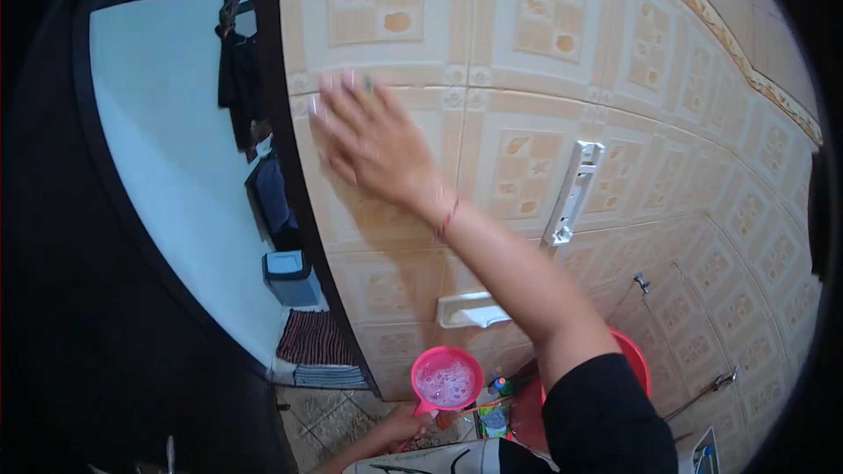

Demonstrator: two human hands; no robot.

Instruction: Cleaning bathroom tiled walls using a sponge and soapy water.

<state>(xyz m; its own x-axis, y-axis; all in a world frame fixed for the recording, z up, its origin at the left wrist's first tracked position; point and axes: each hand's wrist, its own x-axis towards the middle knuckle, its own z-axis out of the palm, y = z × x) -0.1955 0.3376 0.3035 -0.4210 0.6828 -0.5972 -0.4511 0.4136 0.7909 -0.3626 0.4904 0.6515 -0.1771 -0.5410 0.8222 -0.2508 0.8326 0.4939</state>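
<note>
My right hand [375, 145] lies against the beige patterned wall tiles [520, 174], reaching up towards the dark door frame. Its fingers are spread and motion-blurred. A small greenish spot shows between the fingertips, and whatever is under the palm is hidden. Low down, my left hand [398, 424] grips the handle of a pink plastic dipper [421, 406]. Foamy water [451, 382] with bubbles fills much of the bowl, which is held roughly level in front of the wall's lower part.
A soap dish [454, 313] and a white wall fitting [576, 194] project from the tiles. At lower right stand a red tub [635, 362], a small bottle [502, 385] and taps [642, 283]. Past the door frame [299, 204] are a lidded bin [290, 280] and a striped mat [316, 339].
</note>
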